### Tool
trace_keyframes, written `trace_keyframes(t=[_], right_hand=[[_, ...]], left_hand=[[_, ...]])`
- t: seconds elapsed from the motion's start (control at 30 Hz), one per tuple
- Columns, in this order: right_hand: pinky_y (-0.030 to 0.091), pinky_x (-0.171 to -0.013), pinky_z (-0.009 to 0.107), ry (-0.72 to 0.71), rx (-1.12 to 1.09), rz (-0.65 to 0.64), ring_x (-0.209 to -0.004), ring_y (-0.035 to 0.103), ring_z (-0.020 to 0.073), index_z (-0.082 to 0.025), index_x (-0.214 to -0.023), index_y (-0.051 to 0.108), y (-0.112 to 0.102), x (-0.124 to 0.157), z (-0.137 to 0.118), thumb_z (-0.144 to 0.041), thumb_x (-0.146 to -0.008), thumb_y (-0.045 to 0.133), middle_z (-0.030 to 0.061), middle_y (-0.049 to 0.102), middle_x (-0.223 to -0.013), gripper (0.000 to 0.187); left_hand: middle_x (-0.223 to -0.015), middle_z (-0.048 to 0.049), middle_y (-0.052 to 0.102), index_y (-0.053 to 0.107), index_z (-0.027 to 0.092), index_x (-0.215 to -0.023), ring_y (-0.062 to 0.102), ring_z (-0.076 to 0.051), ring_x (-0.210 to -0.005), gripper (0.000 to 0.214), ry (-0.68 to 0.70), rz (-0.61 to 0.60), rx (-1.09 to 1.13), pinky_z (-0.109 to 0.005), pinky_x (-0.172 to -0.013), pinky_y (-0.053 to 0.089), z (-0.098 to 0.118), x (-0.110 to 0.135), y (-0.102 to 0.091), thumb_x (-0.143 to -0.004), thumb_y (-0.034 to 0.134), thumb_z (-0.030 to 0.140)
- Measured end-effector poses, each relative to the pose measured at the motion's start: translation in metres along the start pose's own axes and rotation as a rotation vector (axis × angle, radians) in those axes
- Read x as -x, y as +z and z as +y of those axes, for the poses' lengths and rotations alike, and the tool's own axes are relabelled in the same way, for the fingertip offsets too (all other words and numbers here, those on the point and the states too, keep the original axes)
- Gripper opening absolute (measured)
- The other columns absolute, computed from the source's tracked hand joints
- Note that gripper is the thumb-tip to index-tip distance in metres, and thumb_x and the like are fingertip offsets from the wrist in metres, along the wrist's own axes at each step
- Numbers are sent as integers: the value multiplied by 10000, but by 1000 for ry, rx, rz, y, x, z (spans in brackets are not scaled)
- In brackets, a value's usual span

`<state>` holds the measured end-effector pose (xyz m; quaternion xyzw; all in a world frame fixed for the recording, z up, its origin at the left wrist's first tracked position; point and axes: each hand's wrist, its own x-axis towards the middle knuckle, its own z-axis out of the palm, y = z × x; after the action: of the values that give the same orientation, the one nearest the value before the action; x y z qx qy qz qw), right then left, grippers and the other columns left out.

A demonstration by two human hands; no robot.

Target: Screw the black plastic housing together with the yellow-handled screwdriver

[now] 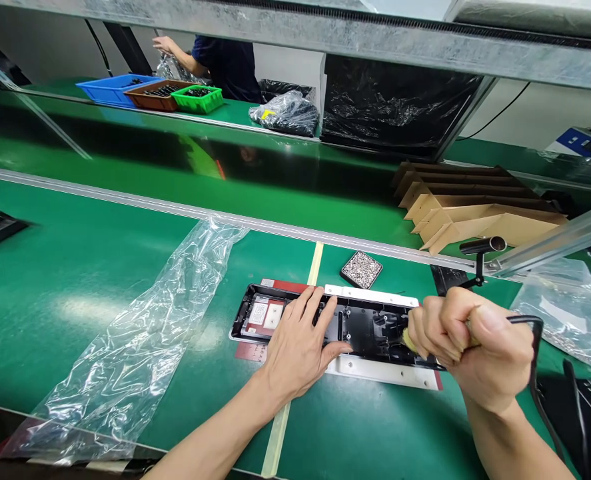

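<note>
A long black device housing [360,328] with silver mounting strips lies flat on the green bench mat [75,293]. My left hand [298,347] rests on its middle with fingers spread, pressing it down. My right hand [468,350] is closed around a corded powered screwdriver [410,341], whose yellowish tip meets the right part of the housing. The tool's black cable [535,360] loops off to the right. A small black tray of screws [361,269] sits just behind the housing.
A large clear plastic bag [145,347] lies left of the housing. Folded cardboard pieces [475,213] are stacked at the back right. Another plastic bag [565,313] lies at right. Across the conveyor, a person stands by blue, brown and green bins [198,99].
</note>
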<state>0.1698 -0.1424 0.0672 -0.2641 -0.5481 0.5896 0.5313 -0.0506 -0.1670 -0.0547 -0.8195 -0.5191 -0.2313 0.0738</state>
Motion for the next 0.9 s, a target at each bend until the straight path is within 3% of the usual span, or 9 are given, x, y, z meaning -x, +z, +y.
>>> trace_keyframes(t=[0.07,0.33,0.43,0.6,0.73,0.9], right_hand=[[373,-425,244,17,7,-17,-417,348,94,-182,-606,424,-3,-2,-1,-416,-982,564,-31,353,-472,465],[394,-417,307,-37,-27,144,-401,371,119,-203,-636,491,-22,1,-13,-391,-991,508,-17,365,-482,402],[342,-385,284,-146,1,257,-381,341,101,-198,-607,477,-14,-7,-25,-335,-959,574,-15,342,-466,390],[320,-331,242,-209,94,320,-345,312,74,-191,-549,448,13,-28,-26,-452,-885,750,-37,333,-427,522],[310,-312,229,-213,67,416,-346,321,78,-188,-553,445,18,-35,-12,-458,-884,736,-36,359,-438,517],[327,-326,240,-242,66,368,-358,332,87,-186,-585,467,12,-34,0,-373,-924,662,-32,376,-459,433]], left_hand=[[-1545,-179,502,508,147,-1509,480,-351,-1426,780,4,1,-3,-495,-1055,560,0,0,0,-966,473,704],[-1526,-171,524,525,142,-1495,488,-341,-1416,770,20,28,-34,-471,-1041,549,-2,1,-2,-972,462,703],[-1535,-165,520,521,146,-1500,480,-336,-1424,778,17,11,-40,-470,-1053,539,-3,3,-1,-971,452,713],[-1534,-158,524,518,146,-1503,479,-327,-1426,772,18,20,-50,-461,-1052,538,-6,4,0,-983,420,708],[-1548,-147,513,510,149,-1511,469,-323,-1438,774,21,7,-45,-463,-1080,534,-7,4,0,-979,439,706],[-1547,-143,516,519,150,-1506,470,-316,-1436,760,22,14,-54,-457,-1081,534,-7,5,0,-984,439,696]])
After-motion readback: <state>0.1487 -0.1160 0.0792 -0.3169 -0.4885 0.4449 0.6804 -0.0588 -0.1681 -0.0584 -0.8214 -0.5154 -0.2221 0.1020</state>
